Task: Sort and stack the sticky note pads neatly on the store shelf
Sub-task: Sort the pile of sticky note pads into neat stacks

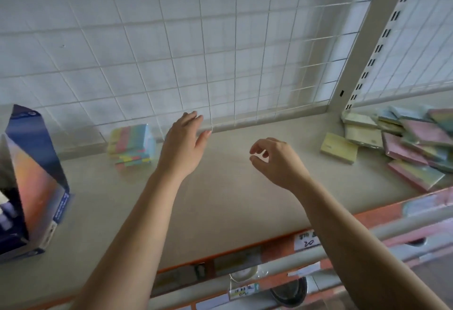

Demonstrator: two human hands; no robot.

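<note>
A small stack of striped multicolour sticky note pads (132,143) stands at the back left of the beige shelf (220,199), against the wire grid. My left hand (184,141) hovers just right of that stack with fingers straight, holding nothing. My right hand (277,160) hangs over the middle of the shelf, fingers loosely curled and empty. A loose yellow pad (339,147) lies to its right. Beyond it a jumbled heap of pastel pads (414,140) in pink, yellow and blue covers the shelf's right end.
A blue and orange printed carton (34,182) stands at the left edge. A white wire grid (220,52) backs the shelf, and a slotted upright post (362,47) rises at the right. An orange price rail (282,246) with labels runs along the front.
</note>
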